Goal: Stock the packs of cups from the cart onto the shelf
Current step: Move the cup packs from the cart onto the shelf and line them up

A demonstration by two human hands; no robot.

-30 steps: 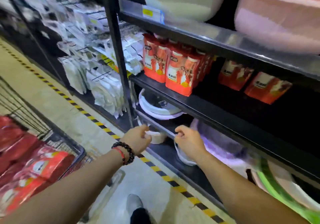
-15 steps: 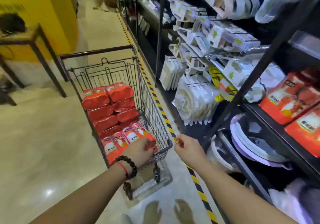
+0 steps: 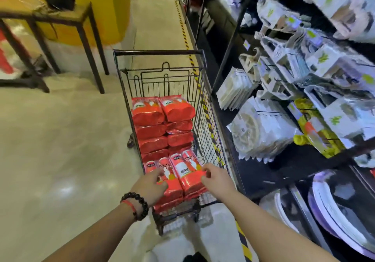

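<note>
A black wire cart (image 3: 205,107) stands in the aisle ahead of me, filled with several red packs of cups (image 3: 162,119). The nearest packs (image 3: 186,172) lie face up at the cart's near end. My left hand (image 3: 151,185), with a bead bracelet on the wrist, hovers over the left near pack with fingers loosely curled. My right hand (image 3: 216,177) reaches over the right near pack, fingers spread, touching or just above its edge. Neither hand holds a pack. The shelf unit (image 3: 284,172) runs along my right.
White packaged goods (image 3: 261,131) hang on the rack to the right; stacked basins (image 3: 341,209) sit low at the right. A dark table (image 3: 67,18) stands by the yellow wall at the left. A yellow-black floor stripe (image 3: 185,36) runs along the shelving.
My view has swung from the shelf to the cart. Both hands have moved from the shelf edge to above the nearest packs in the cart.
</note>
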